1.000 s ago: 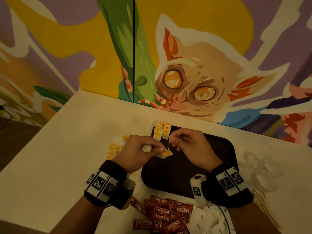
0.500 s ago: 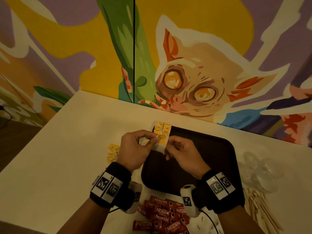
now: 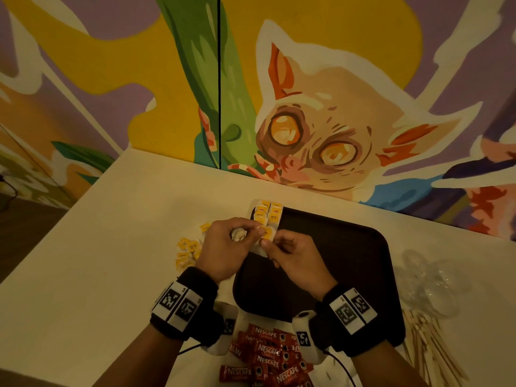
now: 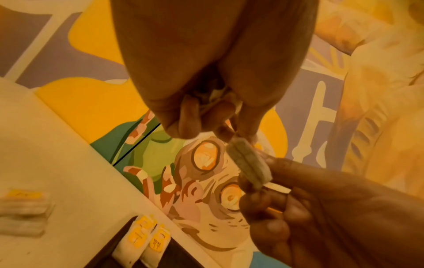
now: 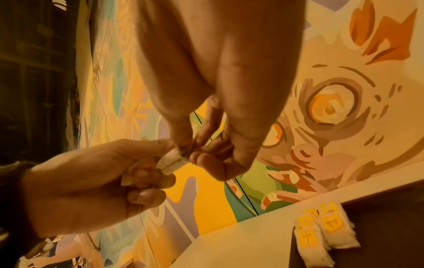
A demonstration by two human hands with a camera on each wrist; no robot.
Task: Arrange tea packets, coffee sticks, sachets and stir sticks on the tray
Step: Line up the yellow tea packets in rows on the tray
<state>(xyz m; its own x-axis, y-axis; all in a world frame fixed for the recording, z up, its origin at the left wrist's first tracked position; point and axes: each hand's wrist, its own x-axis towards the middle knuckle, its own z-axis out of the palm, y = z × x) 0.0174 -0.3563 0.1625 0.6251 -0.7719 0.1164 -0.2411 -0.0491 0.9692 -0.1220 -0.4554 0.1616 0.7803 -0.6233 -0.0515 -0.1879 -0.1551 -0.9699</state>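
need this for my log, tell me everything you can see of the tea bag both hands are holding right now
The tea bag is a small white, papery pouch with a centre crease and a yellow tag. It is held in the air above the far-left corner of the dark tray, edge-on to the wrist cameras. The left hand pinches one end, the right hand the other. Nothing else touches it.

One tray (image 3: 335,247), two hands, one held tea bag (image 4: 249,163).
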